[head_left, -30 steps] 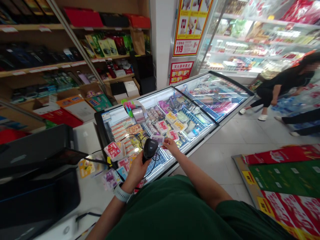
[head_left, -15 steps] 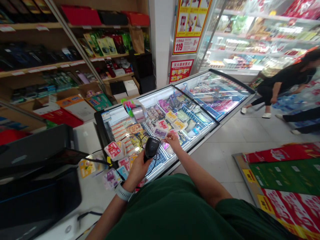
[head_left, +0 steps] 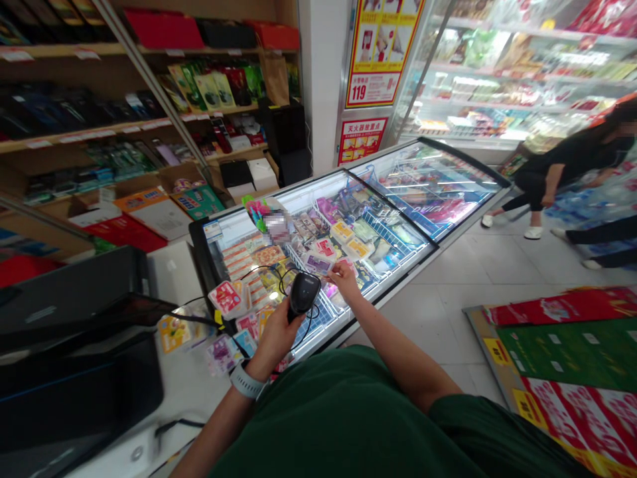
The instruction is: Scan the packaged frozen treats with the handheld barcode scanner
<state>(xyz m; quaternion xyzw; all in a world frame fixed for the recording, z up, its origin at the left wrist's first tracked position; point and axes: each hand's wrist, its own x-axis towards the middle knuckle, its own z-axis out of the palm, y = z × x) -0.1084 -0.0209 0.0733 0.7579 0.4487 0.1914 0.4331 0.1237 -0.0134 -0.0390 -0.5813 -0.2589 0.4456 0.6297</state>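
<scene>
Over the freezer point(head_left: 202, 255), the right hand point(head_left: 345, 281) is nearest the purple pack point(head_left: 317, 263), pinching its right end. It lies longways, left to right, just past the scanner point(head_left: 305, 291) the left hand point(head_left: 275, 333) grips.

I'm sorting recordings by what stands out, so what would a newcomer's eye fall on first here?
Probably the black handheld scanner near the middle, gripped in the left hand, with the right hand beside it pinching a purple-labelled pack. Both are in front of the long, lit, glass-topped freezer running away to the right. Behind it, the red-and-yellow poster marked 119 stands out.
</scene>
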